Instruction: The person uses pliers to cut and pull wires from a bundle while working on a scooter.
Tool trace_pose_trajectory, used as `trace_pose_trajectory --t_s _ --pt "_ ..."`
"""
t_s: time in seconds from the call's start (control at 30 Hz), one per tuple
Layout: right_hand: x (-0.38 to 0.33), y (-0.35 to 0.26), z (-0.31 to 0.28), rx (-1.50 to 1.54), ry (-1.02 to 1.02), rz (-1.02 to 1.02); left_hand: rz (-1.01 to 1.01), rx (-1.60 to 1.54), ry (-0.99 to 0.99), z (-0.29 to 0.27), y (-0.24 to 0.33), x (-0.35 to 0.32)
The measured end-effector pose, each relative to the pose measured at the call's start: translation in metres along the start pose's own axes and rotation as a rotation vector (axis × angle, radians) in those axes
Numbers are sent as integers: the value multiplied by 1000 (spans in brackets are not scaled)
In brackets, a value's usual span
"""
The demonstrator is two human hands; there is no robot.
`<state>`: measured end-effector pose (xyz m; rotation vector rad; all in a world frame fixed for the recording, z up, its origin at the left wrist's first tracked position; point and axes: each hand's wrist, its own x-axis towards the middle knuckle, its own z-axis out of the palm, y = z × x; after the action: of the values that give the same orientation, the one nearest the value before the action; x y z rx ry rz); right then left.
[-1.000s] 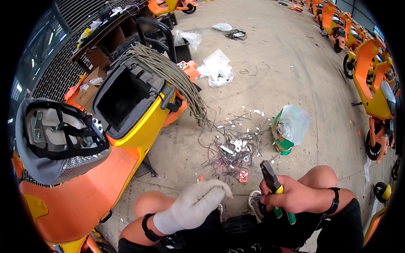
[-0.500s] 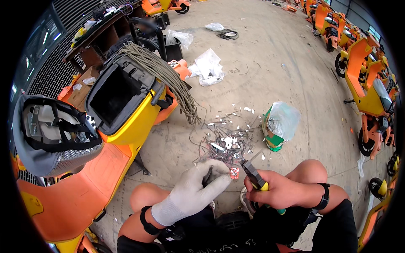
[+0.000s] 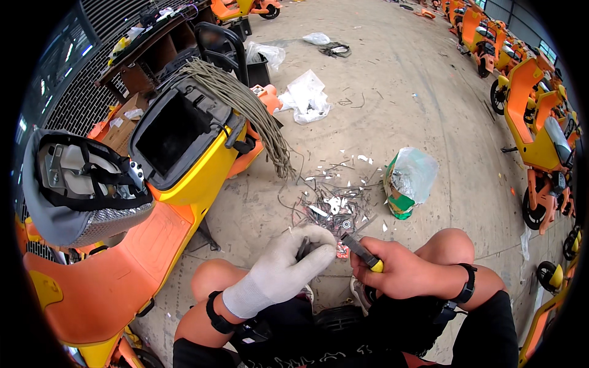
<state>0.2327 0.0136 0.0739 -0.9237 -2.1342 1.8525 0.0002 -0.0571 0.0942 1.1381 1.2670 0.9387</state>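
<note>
My left hand (image 3: pixel 276 273), in a pale knit glove, is closed with thumb and fingers pinched together. Between them shows a dark piece (image 3: pixel 302 248), mostly hidden, whose kind I cannot make out. Facing it, my bare right hand (image 3: pixel 408 270) grips a black and yellow utility knife (image 3: pixel 363 251), its front end pointing toward the gloved fingertips. Just beyond both hands, a pile of cut wires and white scraps (image 3: pixel 337 205) lies on the concrete floor. A small red and white piece (image 3: pixel 342 252) is partly visible between the hands.
A green and clear plastic sack (image 3: pixel 412 178) stands right of the pile. On the left is an orange and yellow scooter (image 3: pixel 211 184) with a cable bundle (image 3: pixel 251 110) across it and a grey bag (image 3: pixel 92 224) on it. More scooters (image 3: pixel 531 132) line the right.
My right hand has moved slightly left, bringing the knife's front end closer to the gloved fingers. The left hand keeps its pinch, a little higher in view.
</note>
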Motion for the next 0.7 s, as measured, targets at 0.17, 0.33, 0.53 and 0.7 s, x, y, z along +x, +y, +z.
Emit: trace_pose_trajectory --t_s 0.17,0.33,0.53,0.7 --pt "1 1 1 -85 74 -91 23 -66 73 -1 -1 -3" --pt "2 -10 -5 -15 156 -9 52 -224 374 -5 -2 -1" --pt "16 -15 -31 730 96 455 76 -235 453 -17 -10 8" --pt "22 -17 -33 709 70 520 115 -77 349 -17 -17 10"
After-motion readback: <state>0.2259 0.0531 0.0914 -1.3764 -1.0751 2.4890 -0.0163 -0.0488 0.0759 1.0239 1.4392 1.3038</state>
